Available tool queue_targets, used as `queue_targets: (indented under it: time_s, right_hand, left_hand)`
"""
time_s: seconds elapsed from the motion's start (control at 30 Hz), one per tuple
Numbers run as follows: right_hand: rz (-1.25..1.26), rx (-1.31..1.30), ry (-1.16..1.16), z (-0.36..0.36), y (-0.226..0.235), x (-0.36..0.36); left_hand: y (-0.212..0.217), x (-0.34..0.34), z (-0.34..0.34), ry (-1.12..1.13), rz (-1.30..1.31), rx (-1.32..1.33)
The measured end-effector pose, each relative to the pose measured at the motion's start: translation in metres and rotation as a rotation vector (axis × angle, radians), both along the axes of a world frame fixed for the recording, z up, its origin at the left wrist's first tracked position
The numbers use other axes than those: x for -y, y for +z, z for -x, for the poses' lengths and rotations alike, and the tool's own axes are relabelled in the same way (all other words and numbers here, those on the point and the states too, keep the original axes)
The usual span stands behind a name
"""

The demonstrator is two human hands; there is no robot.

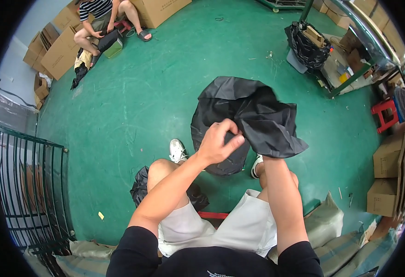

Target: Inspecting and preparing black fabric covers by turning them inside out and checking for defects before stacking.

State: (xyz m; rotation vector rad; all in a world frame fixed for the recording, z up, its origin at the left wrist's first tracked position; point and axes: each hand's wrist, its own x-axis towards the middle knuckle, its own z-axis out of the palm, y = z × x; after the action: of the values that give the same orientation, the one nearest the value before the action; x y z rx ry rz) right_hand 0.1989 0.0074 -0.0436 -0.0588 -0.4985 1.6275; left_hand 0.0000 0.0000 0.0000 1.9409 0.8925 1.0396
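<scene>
A large piece of thin black fabric (pixel 232 88), bag-like and loosely rounded, hangs in front of my knees over the green floor. At its middle is my left hand (pixel 218 142), with curled fingers and the thumb and forefinger tips close together at a fold. My right forearm reaches up into the raised, crumpled right part of the same fabric, which covers that hand, so its fingers are hidden. A flat, dark round part (pixel 228 161) of the fabric hangs low between my shoes.
Another black bundle (pixel 140 184) lies beside my left leg. Woven sacks (pixel 324 217) and cardboard boxes (pixel 381 197) stand at right, with a red stool (pixel 385 115) beyond. A green metal rack (pixel 27 184) is at left. Far left, a seated person (pixel 98 18) handles dark material.
</scene>
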Motion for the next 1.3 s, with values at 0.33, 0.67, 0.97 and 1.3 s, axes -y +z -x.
queue_targets:
  time_s: [0.33, 0.67, 0.97, 1.3]
  right_hand:
    - [-0.573, 1.817, -0.763, 0.054, 0.059, -0.007]
    - [0.600, 0.861, -0.225, 0.044, 0.017, -0.028]
    - [0.227, 1.376, -0.534, 0.044, 0.029, -0.022]
    - [0.549, 0.731, -0.199, 0.079, 0.025, -0.012]
  left_hand:
    - [0.011, -0.021, 0.025, -0.115, 0.872, 1.011]
    - [-0.003, -0.041, 0.067, -0.265, 1.182, 1.481]
    - [-0.006, -0.037, 0.056, 0.379, 0.619, 0.682]
    - [0.005, -0.011, 0.019, -0.200, -0.001, -0.400]
